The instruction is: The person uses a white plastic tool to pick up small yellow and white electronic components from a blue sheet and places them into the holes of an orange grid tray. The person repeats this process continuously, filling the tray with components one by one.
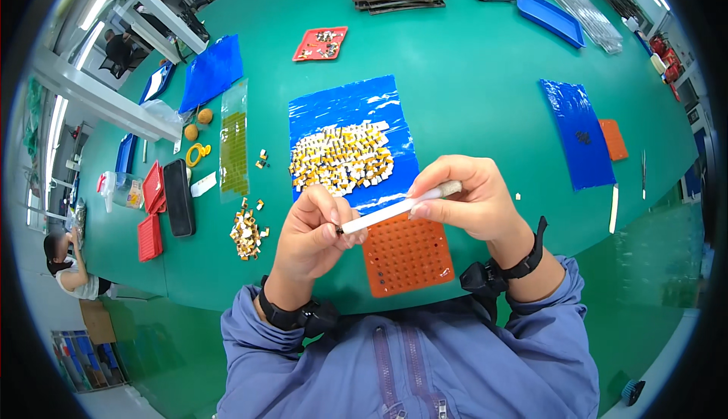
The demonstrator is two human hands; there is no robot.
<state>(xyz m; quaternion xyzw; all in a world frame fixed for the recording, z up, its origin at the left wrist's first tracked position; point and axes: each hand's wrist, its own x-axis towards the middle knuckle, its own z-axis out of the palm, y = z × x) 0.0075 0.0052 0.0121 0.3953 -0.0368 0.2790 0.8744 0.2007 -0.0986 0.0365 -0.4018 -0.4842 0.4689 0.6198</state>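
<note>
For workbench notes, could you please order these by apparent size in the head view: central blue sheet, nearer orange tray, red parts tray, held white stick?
1. Central blue sheet
2. Nearer orange tray
Smallest, unranked: red parts tray and white stick, which is nearer the camera.

White rod (390, 212), slanted, dark piece (340, 230) seemingly at left end

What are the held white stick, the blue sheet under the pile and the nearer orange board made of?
White stick: probably smooth plastic; its shaft looks evenly white.
Blue sheet: likely glossy plastic film, given its wrinkled reflections.
Orange board: perhaps matte plastic or rubber, with regular dotted rows.
</note>
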